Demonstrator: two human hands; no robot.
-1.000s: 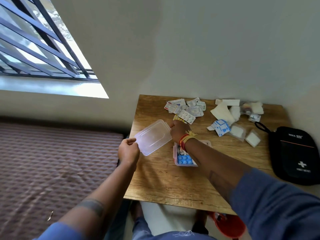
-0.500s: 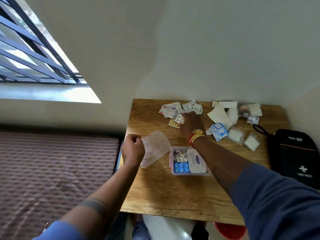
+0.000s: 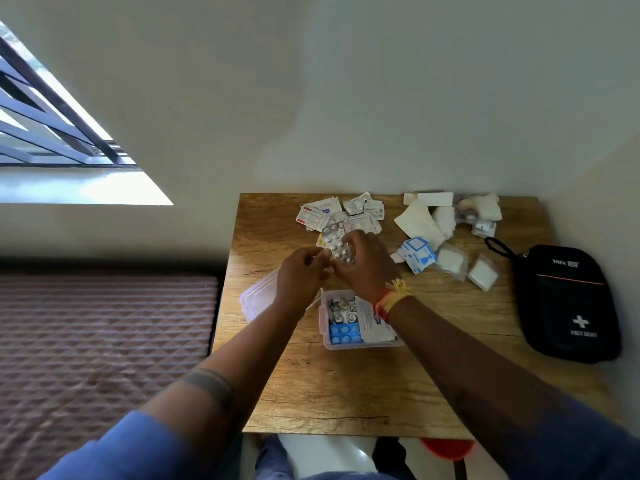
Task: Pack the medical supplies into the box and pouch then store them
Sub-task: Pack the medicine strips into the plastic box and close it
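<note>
A clear plastic box (image 3: 360, 342) with pink clasps sits open on the wooden table (image 3: 346, 393), holding blister strips and a white sachet. Its clear lid (image 3: 258, 299) lies on the table to the left, partly under my left arm. My right hand (image 3: 367, 261) holds a silver blister strip (image 3: 341, 252) above the table, just behind the box. My left hand (image 3: 301, 277) meets it from the left, fingertips pinching the strip's near edge. More tablet strips and sachets (image 3: 341, 214) lie behind. A black first aid pouch (image 3: 568, 303) lies at the right.
Gauze pads, white dressings and blue-printed plaster packets (image 3: 446, 237) are scattered at the table's back right. A wall stands right behind the table. A quilted brown mattress (image 3: 104, 341) lies to the left. A red stool (image 3: 446, 448) shows under the table's near edge.
My left hand put the lid down on the table and came over to the strip. My right hand reached into the pile and lifted a silver blister strip.
</note>
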